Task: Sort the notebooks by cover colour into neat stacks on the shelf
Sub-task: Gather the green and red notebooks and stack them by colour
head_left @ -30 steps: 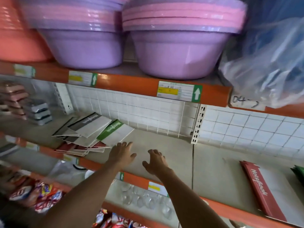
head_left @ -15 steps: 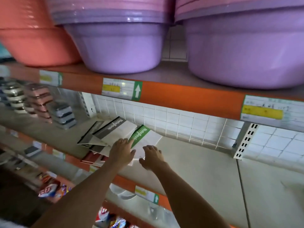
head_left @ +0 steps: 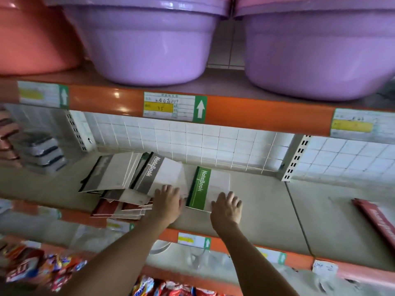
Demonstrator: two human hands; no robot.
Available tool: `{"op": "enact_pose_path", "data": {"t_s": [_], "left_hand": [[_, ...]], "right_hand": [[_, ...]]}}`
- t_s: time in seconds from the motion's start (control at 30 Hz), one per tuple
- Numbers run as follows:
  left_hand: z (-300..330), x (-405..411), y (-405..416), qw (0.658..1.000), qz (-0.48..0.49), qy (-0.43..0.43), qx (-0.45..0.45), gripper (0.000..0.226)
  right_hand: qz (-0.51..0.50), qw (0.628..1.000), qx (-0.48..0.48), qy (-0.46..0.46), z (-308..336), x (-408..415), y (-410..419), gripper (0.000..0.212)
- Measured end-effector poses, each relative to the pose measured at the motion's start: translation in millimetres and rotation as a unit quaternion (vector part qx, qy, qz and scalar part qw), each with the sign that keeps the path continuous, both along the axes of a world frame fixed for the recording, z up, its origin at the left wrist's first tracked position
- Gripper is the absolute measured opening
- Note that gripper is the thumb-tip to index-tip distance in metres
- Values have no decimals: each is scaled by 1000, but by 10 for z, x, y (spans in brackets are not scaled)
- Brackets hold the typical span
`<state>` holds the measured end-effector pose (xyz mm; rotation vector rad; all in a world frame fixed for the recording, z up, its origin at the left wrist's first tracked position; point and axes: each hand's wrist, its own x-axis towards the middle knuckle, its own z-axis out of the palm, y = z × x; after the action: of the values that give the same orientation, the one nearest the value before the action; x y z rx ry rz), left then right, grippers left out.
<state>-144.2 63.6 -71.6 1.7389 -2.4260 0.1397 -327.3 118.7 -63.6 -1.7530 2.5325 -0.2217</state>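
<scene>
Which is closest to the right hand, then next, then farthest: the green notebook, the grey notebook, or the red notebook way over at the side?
From the right hand:
1. Green notebook, under its fingers.
2. Grey notebook, left, by the left hand.
3. Red notebook, far right on the shelf.

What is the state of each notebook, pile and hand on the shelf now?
green notebook: flat on the shelf, apart from the pile, right hand on it.
grey notebook: on top of the messy pile, tilted.
notebook pile: fanned out, unsorted.
red notebook: flat, alone at far right.
left hand: fingers straight, resting on the pile.
right hand: fingers straight, resting on the green notebook.
</scene>
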Motion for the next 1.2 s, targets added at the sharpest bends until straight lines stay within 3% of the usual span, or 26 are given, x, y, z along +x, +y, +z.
{"op": "enact_pose_path", "data": {"t_s": [0.1, 0.23, 0.37, 0.47, 0.63, 0.73, 0.9, 1.2], "left_hand": [[-68, -240, 112, 996, -73, 48, -16, 22], [-80, -397, 202, 981, -144, 128, -32, 26], [-78, -421, 160, 997, -25, 72, -24, 45], [-133, -436, 117, 995, 67, 59, 38, 62], [-121, -517, 109, 994, 72, 82, -8, 68], [-127, -475, 52, 982, 139, 125, -21, 75], [-202, -441, -21, 987, 146, 38, -58, 78], [-246, -348, -126, 967, 133, 211, -53, 86]], "right_hand": [[-43, 999, 32, 5, -57, -96, 177, 41], [-92, 996, -2, -4, -153, -259, 287, 36], [-99, 995, -10, -24, -118, -271, 254, 36], [-140, 989, -22, -36, -60, -197, 239, 54], [-228, 968, -22, -100, -58, -154, 180, 64], [-250, 960, -23, -122, -82, -200, 151, 69], [-268, 956, -66, -97, -125, -242, 112, 80], [-262, 956, -91, -94, -164, -259, 66, 74]]}}
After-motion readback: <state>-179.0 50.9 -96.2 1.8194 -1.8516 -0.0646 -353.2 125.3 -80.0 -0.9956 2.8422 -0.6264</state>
